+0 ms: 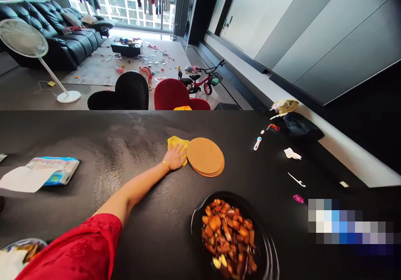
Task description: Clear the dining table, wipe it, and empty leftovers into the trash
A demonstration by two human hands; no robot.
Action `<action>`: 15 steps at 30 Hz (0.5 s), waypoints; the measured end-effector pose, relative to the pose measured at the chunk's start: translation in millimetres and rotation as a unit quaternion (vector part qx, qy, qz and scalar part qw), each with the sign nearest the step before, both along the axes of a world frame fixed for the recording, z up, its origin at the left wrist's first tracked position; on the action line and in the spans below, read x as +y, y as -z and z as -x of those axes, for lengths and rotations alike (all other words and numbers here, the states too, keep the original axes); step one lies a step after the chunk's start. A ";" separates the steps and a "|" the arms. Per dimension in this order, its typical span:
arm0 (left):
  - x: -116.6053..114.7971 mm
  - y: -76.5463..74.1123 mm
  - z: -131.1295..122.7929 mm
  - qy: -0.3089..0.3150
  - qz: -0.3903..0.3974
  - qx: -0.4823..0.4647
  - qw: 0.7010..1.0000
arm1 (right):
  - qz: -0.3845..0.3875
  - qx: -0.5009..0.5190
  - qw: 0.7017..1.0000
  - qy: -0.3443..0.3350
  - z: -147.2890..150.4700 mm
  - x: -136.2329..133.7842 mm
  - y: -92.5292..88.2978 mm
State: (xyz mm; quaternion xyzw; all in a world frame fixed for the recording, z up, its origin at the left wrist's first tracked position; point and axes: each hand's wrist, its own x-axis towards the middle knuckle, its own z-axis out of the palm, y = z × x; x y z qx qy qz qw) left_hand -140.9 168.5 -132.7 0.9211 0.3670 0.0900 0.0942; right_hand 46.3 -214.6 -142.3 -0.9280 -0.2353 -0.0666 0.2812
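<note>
My left hand (174, 156), with a gold bangle at the wrist and a red sleeve (69, 246) on the arm, lies flat on a crumpled yellow cloth (177, 144) on the black tabletop (131, 204). Touching the cloth on its right is a stack of round cork mats (205, 156). Below the hand stands a dark bowl (196, 225) of braised food. A packet of wipes (59, 170) with a white sheet lies to the left. My right hand is not in view.
A white knife (296, 179), a small white bottle (257, 143), tissue (292, 154) and a black bag (302, 126) lie at the table's right. Beyond its far edge stand a black chair (131, 91) and a red chair (172, 94), then a child's bicycle (200, 79) on a littered rug.
</note>
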 end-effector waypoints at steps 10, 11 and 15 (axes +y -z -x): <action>2.9 -4.7 220.0 -0.357 0.099 0.107 0.923 | 0.142 -0.032 0.989 -0.040 23.2 -32.3 9.6; 12.5 -7.4 217.0 -0.394 0.110 0.107 0.906 | 0.140 -0.036 0.989 -0.041 23.7 -30.6 8.7; -52.0 -9.4 126.7 -0.209 0.073 0.059 0.973 | 0.125 -0.046 0.990 -0.049 22.1 -30.3 7.6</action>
